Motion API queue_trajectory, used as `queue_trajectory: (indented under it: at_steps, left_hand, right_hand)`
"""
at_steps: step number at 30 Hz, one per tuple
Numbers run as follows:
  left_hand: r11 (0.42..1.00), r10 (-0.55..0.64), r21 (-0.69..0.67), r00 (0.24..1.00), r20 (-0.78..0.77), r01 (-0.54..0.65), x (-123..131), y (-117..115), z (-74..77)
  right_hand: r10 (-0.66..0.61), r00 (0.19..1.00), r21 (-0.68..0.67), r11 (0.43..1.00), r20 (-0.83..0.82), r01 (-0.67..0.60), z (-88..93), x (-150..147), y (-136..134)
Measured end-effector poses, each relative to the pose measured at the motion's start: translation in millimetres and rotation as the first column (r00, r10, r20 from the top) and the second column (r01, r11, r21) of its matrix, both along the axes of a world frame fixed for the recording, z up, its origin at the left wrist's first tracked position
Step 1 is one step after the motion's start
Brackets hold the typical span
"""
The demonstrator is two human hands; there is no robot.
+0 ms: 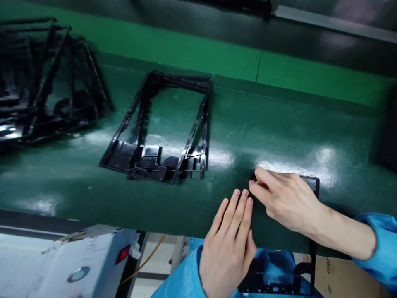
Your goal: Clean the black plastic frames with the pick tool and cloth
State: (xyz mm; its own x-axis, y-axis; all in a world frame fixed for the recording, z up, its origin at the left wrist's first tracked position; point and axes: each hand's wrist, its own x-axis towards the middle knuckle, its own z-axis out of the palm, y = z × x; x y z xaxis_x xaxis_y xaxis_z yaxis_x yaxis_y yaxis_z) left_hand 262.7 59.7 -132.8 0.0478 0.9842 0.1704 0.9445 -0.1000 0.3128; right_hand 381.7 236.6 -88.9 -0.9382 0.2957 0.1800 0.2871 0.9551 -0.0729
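Note:
A black plastic frame [266, 278] lies under my hands, its lower part reaching past the front edge of the bench. My left hand [231, 244] is flat with fingers stretched out, resting along the left side of this frame and covering much of that side. My right hand [287, 198] is closed, thumb and forefinger pinched together at the frame's upper left corner. Whatever is between those fingertips is hidden. Left of my hands, a couple of similar black frames [122, 154] lie overlapping at an angle on the bench.
A blurred pile of black frames [40, 91] occupies the far left of the green bench [273, 128]. Below the front edge stand a white box-shaped unit [93, 256] with a red switch, and a cardboard box [344, 275]. A dark object [389, 128] borders the right side.

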Motion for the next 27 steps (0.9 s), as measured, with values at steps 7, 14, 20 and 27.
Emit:
queue_trajectory:
  at_steps: [7, 14, 20, 27]
  left_hand:
    - [1.000, 0.007, 0.020, 1.000, 0.019, -0.008, -0.5, 1.2, -0.4]
    - [1.000, 0.014, 0.027, 1.000, 0.012, -0.014, 0.5, 0.8, -0.6]
    - [1.000, 0.007, 0.030, 1.000, -0.003, -0.007, -0.2, 1.5, -0.5]
    - [0.999, 0.005, 0.032, 1.000, -0.015, -0.004, -0.6, 2.1, 0.1]
  right_hand:
    - [0.022, 0.999, 0.020, 1.000, 0.049, -0.023, 2.7, -1.6, -1.2]
    - [0.000, 1.000, 0.012, 1.000, 0.021, 0.000, 0.0, -0.1, 1.0]
    - [0.006, 1.000, 0.041, 0.999, 0.029, -0.007, -0.6, -1.0, -0.7]
    - [0.004, 0.999, 0.058, 0.998, 0.035, -0.006, -0.3, 0.6, -0.6]
